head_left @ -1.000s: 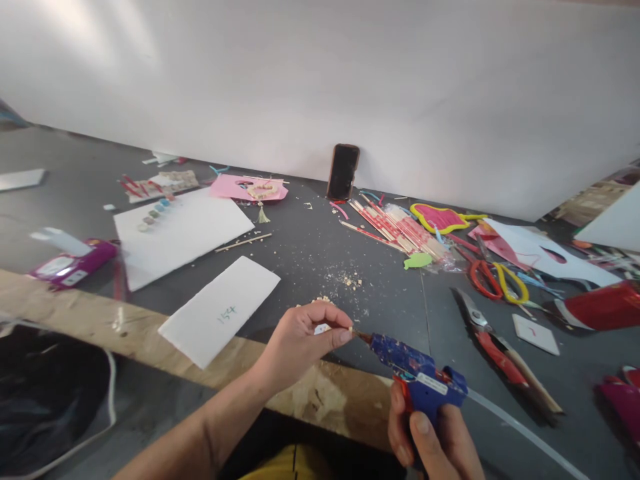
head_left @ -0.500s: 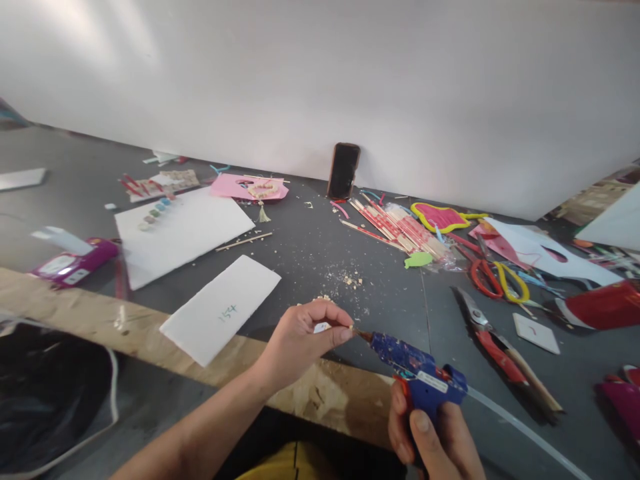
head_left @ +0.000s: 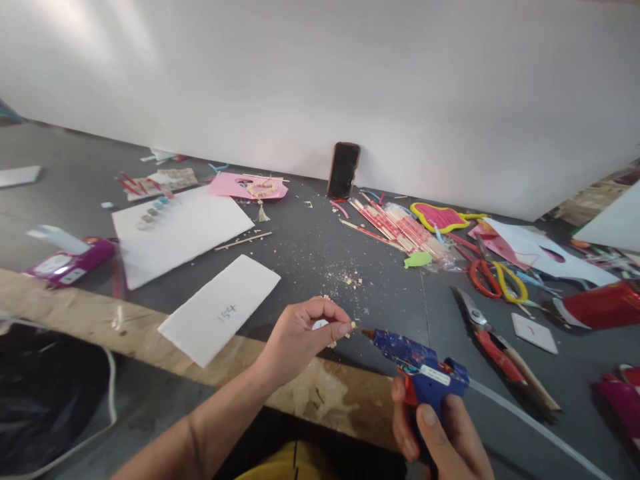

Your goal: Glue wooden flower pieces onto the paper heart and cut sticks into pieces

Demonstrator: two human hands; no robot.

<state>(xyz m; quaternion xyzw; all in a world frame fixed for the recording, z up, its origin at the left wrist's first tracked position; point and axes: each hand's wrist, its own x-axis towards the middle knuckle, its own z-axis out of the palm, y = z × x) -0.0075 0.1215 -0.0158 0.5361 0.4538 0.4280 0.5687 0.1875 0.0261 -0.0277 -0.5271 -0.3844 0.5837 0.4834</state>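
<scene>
Two fingertips of the left hand (head_left: 306, 333) pinched a small pale piece (head_left: 353, 325) just beside the nozzle of the blue glue gun (head_left: 417, 360), which the right hand (head_left: 440, 433) gripped by its handle above the dark tabletop (head_left: 295, 253).

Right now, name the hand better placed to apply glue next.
Right, I'd judge: the right hand already holds the glue gun, its nozzle close to the small pale piece pinched in the left hand.
</scene>
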